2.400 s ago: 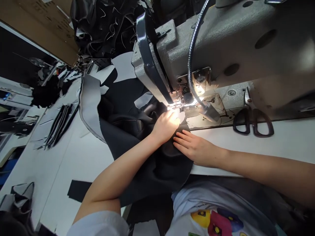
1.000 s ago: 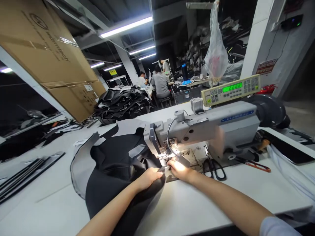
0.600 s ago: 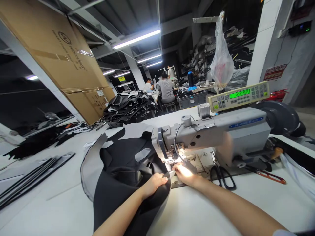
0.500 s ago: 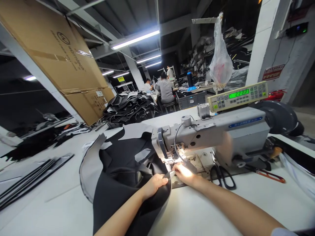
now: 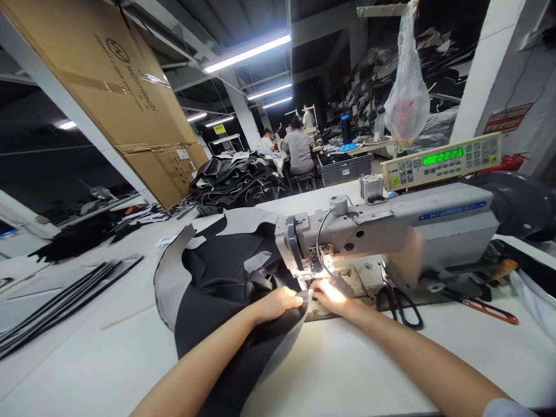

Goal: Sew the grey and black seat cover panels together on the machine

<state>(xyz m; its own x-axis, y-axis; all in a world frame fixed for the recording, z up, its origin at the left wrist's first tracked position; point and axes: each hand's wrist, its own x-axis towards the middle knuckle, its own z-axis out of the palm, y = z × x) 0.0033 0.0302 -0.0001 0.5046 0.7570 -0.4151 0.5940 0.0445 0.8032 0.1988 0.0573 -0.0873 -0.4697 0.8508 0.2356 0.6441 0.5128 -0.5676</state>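
Observation:
A grey sewing machine (image 5: 347,237) stands on the white table, its lamp lighting the needle area. Black fabric with a pale grey backing (image 5: 217,260) spreads left of the needle and hangs down toward me. My left hand (image 5: 278,304) is closed on this fabric, thumb on top, close to its right edge. Beside the presser foot, my right hand (image 5: 329,295) pinches the same edge under the bright lamp; its fingertips are partly hidden. Black-handled scissors (image 5: 399,307) lie right of my right hand, by the machine base.
An orange-handled tool (image 5: 490,310) lies at the right. Flat dark strips (image 5: 65,301) are stacked at the left. A control panel (image 5: 443,162) tops the machine. Behind are a fabric heap (image 5: 234,179), a large cardboard box (image 5: 99,87) and several seated or standing people (image 5: 299,147).
My left hand has moved slightly up and nearer the needle with the fabric edge. The view has shifted a little, so the machine appears farther right. My right hand keeps its pinch.

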